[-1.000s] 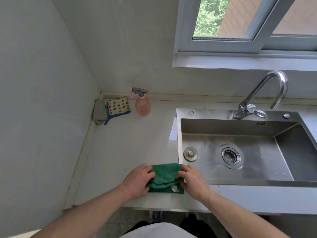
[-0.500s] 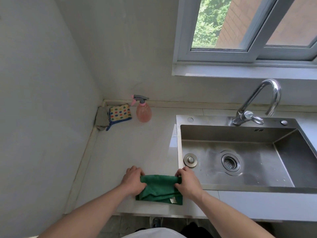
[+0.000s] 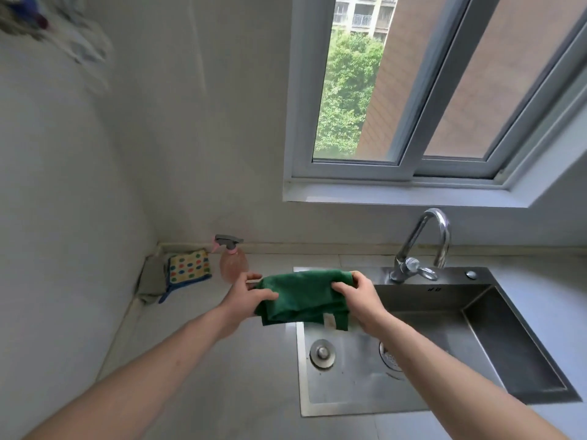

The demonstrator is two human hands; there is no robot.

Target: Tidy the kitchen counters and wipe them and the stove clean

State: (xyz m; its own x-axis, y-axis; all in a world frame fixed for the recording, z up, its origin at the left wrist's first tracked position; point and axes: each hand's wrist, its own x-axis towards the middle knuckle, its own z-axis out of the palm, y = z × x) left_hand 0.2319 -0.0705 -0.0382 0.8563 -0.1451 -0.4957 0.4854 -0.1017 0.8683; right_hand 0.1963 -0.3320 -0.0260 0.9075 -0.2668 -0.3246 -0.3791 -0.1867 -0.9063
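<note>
1. My two forearms come up from the bottom corners of the frame and meet near the middle, bare to the elbow.
2. My left hand [image 3: 246, 298] grips the left end of the green cloth [image 3: 305, 296], thumb on the near side and fingers curled over the far edge.
3. My right hand [image 3: 357, 296] pinches the right end of the same cloth, thumb pressed into the fabric and fingers wrapped behind it.
4. The cloth is stretched between my hands at the centre of the frame, lifted off the counter [image 3: 197, 360], with loose folds and a small pale tag hanging from its lower edge. It hangs over the left rim of the sink [image 3: 524, 369].
5. Below the cloth, in the sink's floor, sit a round metal plug [image 3: 322, 353] at the left and the drain strainer [image 3: 390, 358], partly hidden by my right forearm.
6. Behind my right hand, the curved chrome tap [image 3: 424, 246] stands on the sink's back ledge.
7. In the left-centre of the frame, by the back wall, a pink spray bottle [image 3: 233, 262] with a grey trigger stands upright on the counter.
8. Just left of it, a spotted cloth [image 3: 189, 266] lies in the corner, overlapping a grey cloth [image 3: 152, 279].
9. Farthest away, filling the upper right, the window [image 3: 413, 90] shows green trees and buildings.
</note>
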